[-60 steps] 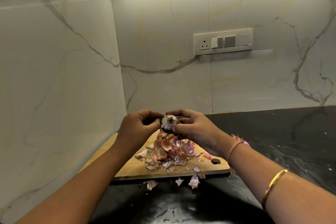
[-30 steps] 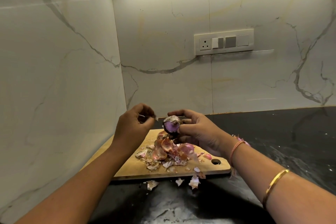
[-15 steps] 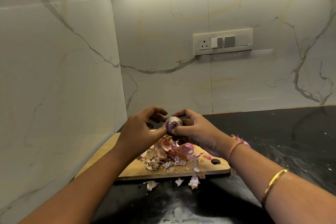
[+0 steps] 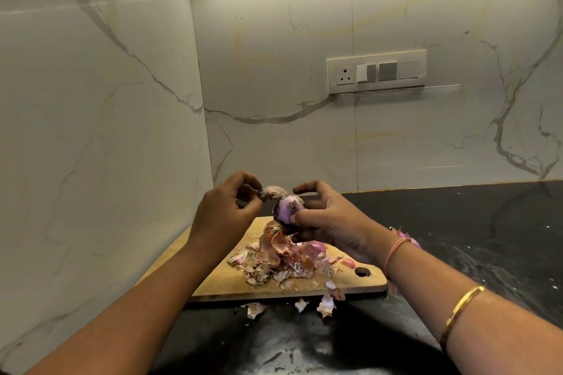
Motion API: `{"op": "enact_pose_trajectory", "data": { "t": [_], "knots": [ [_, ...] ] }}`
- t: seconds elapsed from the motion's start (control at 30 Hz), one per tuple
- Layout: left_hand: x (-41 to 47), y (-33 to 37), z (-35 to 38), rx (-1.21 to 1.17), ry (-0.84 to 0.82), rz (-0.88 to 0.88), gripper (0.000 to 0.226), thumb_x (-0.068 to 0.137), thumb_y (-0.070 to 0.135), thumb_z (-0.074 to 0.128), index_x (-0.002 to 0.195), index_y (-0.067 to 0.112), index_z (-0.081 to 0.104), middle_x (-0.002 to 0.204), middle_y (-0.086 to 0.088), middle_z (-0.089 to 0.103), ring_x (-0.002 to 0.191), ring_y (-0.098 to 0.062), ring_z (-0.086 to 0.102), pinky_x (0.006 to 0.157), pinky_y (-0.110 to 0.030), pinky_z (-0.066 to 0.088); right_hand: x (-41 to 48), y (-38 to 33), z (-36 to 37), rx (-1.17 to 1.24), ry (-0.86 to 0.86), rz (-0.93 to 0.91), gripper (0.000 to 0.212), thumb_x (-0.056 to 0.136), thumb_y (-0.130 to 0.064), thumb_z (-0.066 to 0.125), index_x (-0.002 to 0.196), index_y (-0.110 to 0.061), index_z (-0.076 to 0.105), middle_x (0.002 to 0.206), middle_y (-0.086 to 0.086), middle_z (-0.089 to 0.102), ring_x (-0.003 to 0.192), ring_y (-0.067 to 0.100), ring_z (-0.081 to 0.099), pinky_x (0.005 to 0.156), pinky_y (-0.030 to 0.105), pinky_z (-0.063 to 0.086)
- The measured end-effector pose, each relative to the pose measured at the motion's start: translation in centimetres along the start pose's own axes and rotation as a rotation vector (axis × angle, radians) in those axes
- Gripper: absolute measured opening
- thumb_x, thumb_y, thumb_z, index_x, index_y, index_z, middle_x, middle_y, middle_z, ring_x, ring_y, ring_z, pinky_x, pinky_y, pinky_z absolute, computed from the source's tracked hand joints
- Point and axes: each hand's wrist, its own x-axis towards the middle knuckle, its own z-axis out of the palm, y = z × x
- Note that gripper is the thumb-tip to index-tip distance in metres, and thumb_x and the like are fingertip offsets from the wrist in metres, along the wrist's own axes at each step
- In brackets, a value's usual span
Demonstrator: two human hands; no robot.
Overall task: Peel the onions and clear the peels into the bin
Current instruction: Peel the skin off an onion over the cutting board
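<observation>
The onion (image 4: 288, 207) and pinched peel (image 4: 274, 192) hang above the peel-strewn cutting board (image 4: 222, 285).

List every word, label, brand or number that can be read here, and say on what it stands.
No text can be read.
The switch panel shows only a socket and blank switches; any brand mark on it is too small to tell.
The cutting board, the onion and the gold bangle carry no writing.
</observation>
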Motion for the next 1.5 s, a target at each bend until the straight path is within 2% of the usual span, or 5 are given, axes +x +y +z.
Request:
{"op": "enact_pose_trajectory", "data": {
  "t": [0.33, 0.6, 0.9, 1.33, 1.5],
  "knots": [
    [0.1, -1.0, 0.4, 0.140, -0.128, -0.165, 0.013, 0.083, 0.016, 0.058, 0.082, 0.028, 0.061, 0.089, 0.003, 0.065, 0.082, -0.011, 0.059, 0.075, -0.029, 0.052, 0.1, 0.1, -0.2, -0.048, 0.059, -0.036, 0.036, 0.080, 0.008, 0.064, 0.105, -0.012, 0.048, 0.108, 0.020, 0.063, 0.086, 0.026, 0.066, 0.074, 0.034, 0.059],
    [-0.4, 0.8, 0.2, -0.138, -0.186, -0.071, 0.026, 0.080, 0.030, 0.066, 0.105, 0.032, 0.059, 0.091, 0.021, 0.060, 0.088, 0.003, 0.059, 0.073, -0.012, 0.047, 0.1, 0.3, -0.3, -0.058, 0.062, -0.078, 0.038, 0.078, 0.013, 0.063, 0.106, -0.010, 0.051, 0.109, 0.019, 0.062, 0.094, 0.030, 0.064, 0.089, 0.050, 0.053],
    [-0.5, 1.3, 0.1, -0.203, -0.207, -0.073, 0.040, 0.072, 0.034, 0.071, 0.103, 0.042, 0.047, 0.089, 0.014, 0.064, 0.084, -0.003, 0.062, 0.070, -0.013, 0.047, -0.1, 0.0, -0.3, -0.055, 0.036, -0.063, 0.039, 0.078, 0.013, 0.064, 0.106, -0.012, 0.053, 0.110, 0.020, 0.062, 0.093, 0.027, 0.065, 0.086, 0.041, 0.056],
    [-0.3, 0.4, 0.2, -0.213, -0.124, -0.046, 0.038, 0.079, 0.004, 0.065, 0.105, 0.027, 0.049, 0.078, 0.004, 0.066, 0.074, -0.007, 0.065, 0.067, -0.010, 0.051, -0.2, -0.2, -0.2, -0.019, -0.014, -0.039, 0.037, 0.078, 0.014, 0.062, 0.105, -0.012, 0.055, 0.112, 0.020, 0.062, 0.101, 0.035, 0.064, 0.091, 0.046, 0.053],
    [-0.3, 0.4, 0.4, -0.182, -0.113, -0.047, 0.033, 0.083, 0.007, 0.062, 0.106, 0.027, 0.050, 0.078, 0.008, 0.065, 0.073, -0.003, 0.064, 0.063, -0.006, 0.049, -0.3, -0.3, -0.3, 0.094, 0.025, -0.032, 0.034, 0.083, 0.012, 0.057, 0.113, -0.002, 0.052, 0.102, 0.018, 0.065, 0.085, 0.031, 0.067, 0.077, 0.038, 0.059]
  ]
}}
